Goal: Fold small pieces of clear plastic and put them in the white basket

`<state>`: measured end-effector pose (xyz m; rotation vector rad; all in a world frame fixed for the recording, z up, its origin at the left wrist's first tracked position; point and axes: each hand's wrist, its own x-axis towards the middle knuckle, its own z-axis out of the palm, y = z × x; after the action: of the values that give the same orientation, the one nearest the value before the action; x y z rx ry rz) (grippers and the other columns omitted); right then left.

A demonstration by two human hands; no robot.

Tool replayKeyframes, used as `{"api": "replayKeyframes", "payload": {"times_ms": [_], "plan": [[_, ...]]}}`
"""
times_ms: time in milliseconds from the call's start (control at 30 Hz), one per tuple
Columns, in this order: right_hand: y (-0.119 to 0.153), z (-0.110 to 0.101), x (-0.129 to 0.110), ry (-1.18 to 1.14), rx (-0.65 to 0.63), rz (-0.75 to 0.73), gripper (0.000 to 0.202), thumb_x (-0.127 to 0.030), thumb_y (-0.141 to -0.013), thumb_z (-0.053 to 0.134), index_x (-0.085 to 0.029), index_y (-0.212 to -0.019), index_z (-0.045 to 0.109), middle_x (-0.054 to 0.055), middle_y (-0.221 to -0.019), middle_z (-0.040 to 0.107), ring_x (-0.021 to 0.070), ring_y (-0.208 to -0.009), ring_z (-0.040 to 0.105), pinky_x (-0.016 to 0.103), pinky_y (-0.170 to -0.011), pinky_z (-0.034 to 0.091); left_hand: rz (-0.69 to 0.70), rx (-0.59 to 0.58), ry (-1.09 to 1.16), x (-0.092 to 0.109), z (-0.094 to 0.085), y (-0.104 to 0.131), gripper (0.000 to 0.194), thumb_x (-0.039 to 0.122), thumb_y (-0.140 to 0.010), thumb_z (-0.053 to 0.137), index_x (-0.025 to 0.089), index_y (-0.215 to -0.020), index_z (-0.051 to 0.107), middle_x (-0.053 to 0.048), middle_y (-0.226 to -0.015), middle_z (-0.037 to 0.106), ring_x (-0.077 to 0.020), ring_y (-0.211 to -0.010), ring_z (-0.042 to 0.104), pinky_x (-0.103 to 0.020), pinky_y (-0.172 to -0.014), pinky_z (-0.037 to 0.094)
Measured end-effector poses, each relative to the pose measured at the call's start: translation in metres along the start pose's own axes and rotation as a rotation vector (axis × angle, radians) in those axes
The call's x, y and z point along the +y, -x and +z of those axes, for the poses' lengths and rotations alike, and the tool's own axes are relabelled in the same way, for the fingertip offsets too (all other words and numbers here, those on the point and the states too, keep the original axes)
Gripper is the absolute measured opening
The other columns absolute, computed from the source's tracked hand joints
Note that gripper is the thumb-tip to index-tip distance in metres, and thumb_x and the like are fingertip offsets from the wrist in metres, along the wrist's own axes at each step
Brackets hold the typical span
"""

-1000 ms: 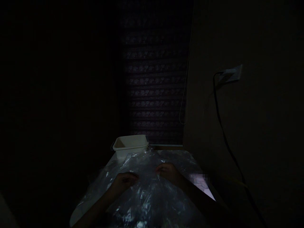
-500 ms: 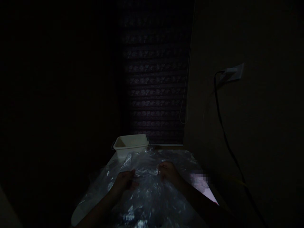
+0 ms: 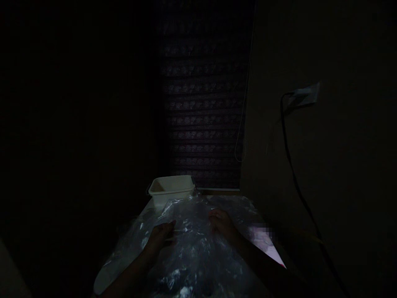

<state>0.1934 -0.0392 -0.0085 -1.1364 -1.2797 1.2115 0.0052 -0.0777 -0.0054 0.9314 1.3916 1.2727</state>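
Observation:
Crumpled clear plastic film (image 3: 195,256) is spread over most of the white table, and dim light glints off its folds. At its left middle, my left hand (image 3: 159,238) has its thumb and fingers closed on the film. My right hand (image 3: 222,222) grips the film a little farther away, with its fingers curled inward. Film stretches between the two hands. The room is very dark, so the fingertips are hard to make out.
A white plastic tub (image 3: 172,192) stands at the table's far left. A lit screen (image 3: 265,242), partly blurred, lies along the right edge. From a wall socket (image 3: 305,94) hangs a black cable (image 3: 294,178). Behind is a patterned blind (image 3: 198,120).
My right hand has shifted slightly up and to the right. The fingers of my left hand look less spread, and the film between the hands lies smoother.

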Motion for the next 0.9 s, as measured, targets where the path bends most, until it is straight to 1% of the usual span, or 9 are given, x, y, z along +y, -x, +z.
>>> {"api": "replayKeyframes", "payload": {"times_ms": [100, 233, 333, 433, 533, 633, 767, 833, 900], "plan": [[-0.003, -0.001, 0.002, 0.048, 0.072, 0.054, 0.019, -0.022, -0.051, 0.044, -0.014, -0.068, 0.041, -0.009, -0.043, 0.043, 0.0035, -0.025, 0.037, 0.015, -0.026, 0.023, 0.049, -0.004, 0.074, -0.002, 0.0, -0.001, 0.026, 0.033, -0.046, 0.059, 0.014, -0.048, 0.041, 0.006, -0.044, 0.041, -0.0065, -0.045, 0.044, -0.021, -0.048, 0.038], [-0.005, -0.001, 0.002, 0.027, 0.005, 0.144, 0.02, -0.022, -0.053, 0.044, -0.014, -0.07, 0.04, -0.008, -0.043, 0.044, 0.0066, -0.029, 0.042, 0.017, -0.029, 0.029, 0.074, 0.076, 0.144, -0.004, 0.003, -0.005, 0.024, 0.023, -0.046, 0.06, 0.016, -0.056, 0.039, 0.008, -0.044, 0.041, -0.0041, -0.04, 0.041, -0.018, -0.043, 0.034], [-0.007, 0.002, 0.0, -0.023, -0.017, 0.198, 0.02, -0.021, -0.052, 0.045, -0.015, -0.07, 0.039, -0.007, -0.043, 0.044, 0.0081, -0.031, 0.045, 0.019, -0.03, 0.031, 0.015, 0.11, 0.157, -0.003, 0.006, -0.008, 0.028, 0.016, -0.046, 0.058, 0.016, -0.067, 0.039, 0.006, -0.049, 0.047, -0.005, -0.041, 0.043, -0.018, -0.043, 0.033], [-0.012, 0.005, -0.001, -0.072, 0.019, 0.18, 0.029, -0.018, -0.05, 0.047, -0.015, -0.078, 0.038, -0.008, -0.044, 0.045, 0.0078, -0.032, 0.045, 0.018, -0.031, 0.029, -0.03, 0.049, 0.131, -0.001, 0.008, -0.009, 0.03, 0.012, -0.05, 0.054, 0.016, -0.075, 0.038, 0.003, -0.053, 0.052, -0.0051, -0.04, 0.044, -0.018, -0.042, 0.032], [-0.017, 0.007, -0.002, -0.071, 0.012, 0.131, 0.039, -0.012, -0.046, 0.049, -0.014, -0.083, 0.037, -0.009, -0.043, 0.045, 0.0061, -0.031, 0.042, 0.016, -0.031, 0.027, -0.054, -0.004, 0.095, 0.0, 0.01, -0.011, 0.032, 0.007, -0.052, 0.05, 0.016, -0.081, 0.039, 0.003, -0.055, 0.053, -0.0036, -0.038, 0.042, -0.017, -0.04, 0.031], [-0.019, 0.006, -0.004, -0.049, -0.002, 0.11, 0.039, -0.009, -0.046, 0.047, -0.014, -0.084, 0.038, -0.009, -0.043, 0.044, 0.005, -0.03, 0.04, 0.016, -0.03, 0.025, -0.071, -0.035, 0.092, 0.001, 0.011, -0.012, 0.036, 0.011, -0.056, 0.049, 0.017, -0.089, 0.036, 0.003, -0.055, 0.052, -0.0039, -0.038, 0.042, -0.017, -0.04, 0.033], [-0.016, 0.001, -0.012, 0.001, 0.018, 0.133, 0.033, -0.012, -0.051, 0.043, -0.015, -0.083, 0.038, -0.009, -0.045, 0.043, 0.0051, -0.029, 0.041, 0.016, -0.03, 0.026, -0.129, -0.103, 0.039, 0.004, 0.012, -0.006, 0.051, 0.027, -0.06, 0.049, 0.019, -0.105, 0.024, 0.005, -0.046, 0.048, -0.0086, -0.037, 0.046, -0.025, -0.043, 0.038], [-0.015, -0.002, -0.014, 0.015, 0.023, 0.147, 0.031, -0.012, -0.052, 0.042, -0.016, -0.082, 0.038, -0.009, -0.047, 0.042, 0.0053, -0.029, 0.041, 0.017, -0.03, 0.027, -0.156, -0.149, 0.0, 0.006, 0.013, 0.0, 0.061, 0.024, -0.06, 0.049, 0.019, -0.11, 0.016, 0.006, -0.043, 0.047, -0.0107, -0.036, 0.047, -0.028, -0.045, 0.04], [-0.014, -0.005, -0.015, 0.003, 0.011, 0.153, 0.032, -0.011, -0.051, 0.041, -0.016, -0.082, 0.037, -0.008, -0.049, 0.042, 0.0053, -0.028, 0.042, 0.017, -0.03, 0.027, -0.162, -0.187, 0.011, 0.008, 0.013, 0.005, 0.068, 0.016, -0.058, 0.051, 0.018, -0.113, 0.011, 0.006, -0.044, 0.048, -0.011, -0.039, 0.049, -0.029, -0.049, 0.041]]}}
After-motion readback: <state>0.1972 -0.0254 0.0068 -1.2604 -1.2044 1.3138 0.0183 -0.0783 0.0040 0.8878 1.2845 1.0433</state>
